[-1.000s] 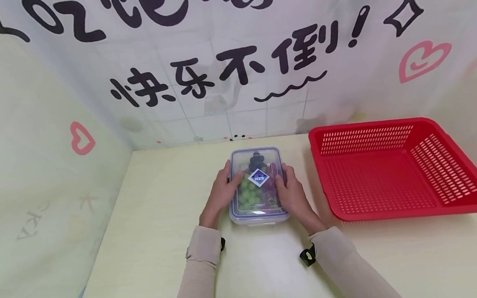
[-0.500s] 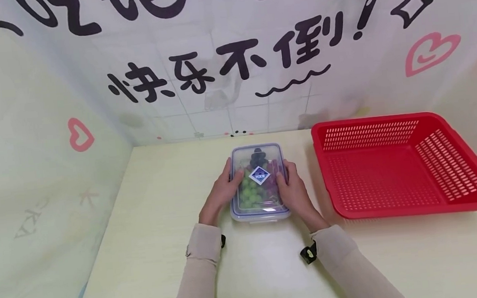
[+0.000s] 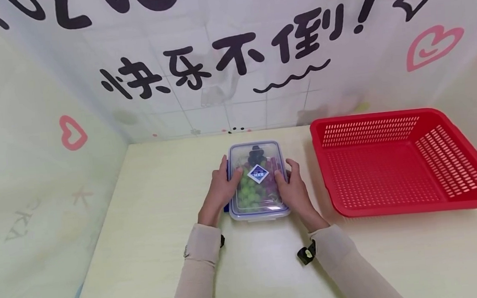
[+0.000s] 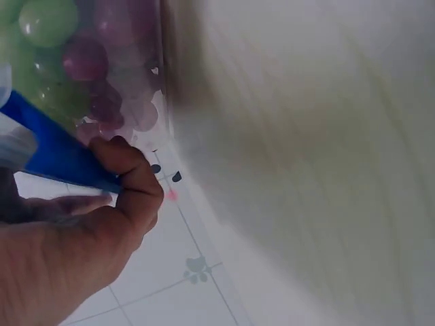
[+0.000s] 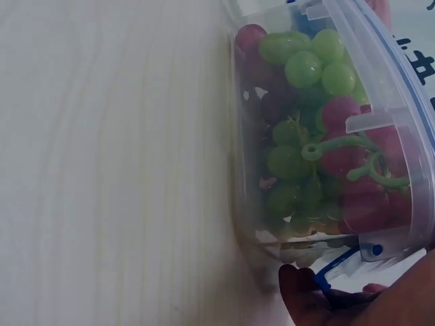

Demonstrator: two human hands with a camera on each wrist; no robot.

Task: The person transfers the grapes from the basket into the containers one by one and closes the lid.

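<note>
A clear plastic food container [image 3: 239, 156] with a blue-edged lid lies flat on the table, grapes [image 3: 249, 193] in green, red and dark purple showing inside. At its left side my left hand [image 3: 220, 188] holds it, thumb on the lid. In the left wrist view, curled fingers [image 4: 139, 180] touch the edge of a blue latch [image 4: 61, 153] that stands out from the wall. My right hand [image 3: 295, 191] grips the opposite side, thumb on the lid. The right wrist view shows its fingertips [image 5: 296, 282] at another blue latch [image 5: 336, 265], swung outward.
A red perforated basket [image 3: 376, 170] stands to the right, its left wall a short way from my right hand. Behind the pale table [image 3: 161, 189] rises a printed backdrop [image 3: 155, 123]. A black wrist-worn device [image 3: 306, 254] sits by my right cuff.
The blue latch on the container's left side now sticks out, where earlier it was not visible. My right index finger has lifted slightly off the side. The head view has shifted a little.
</note>
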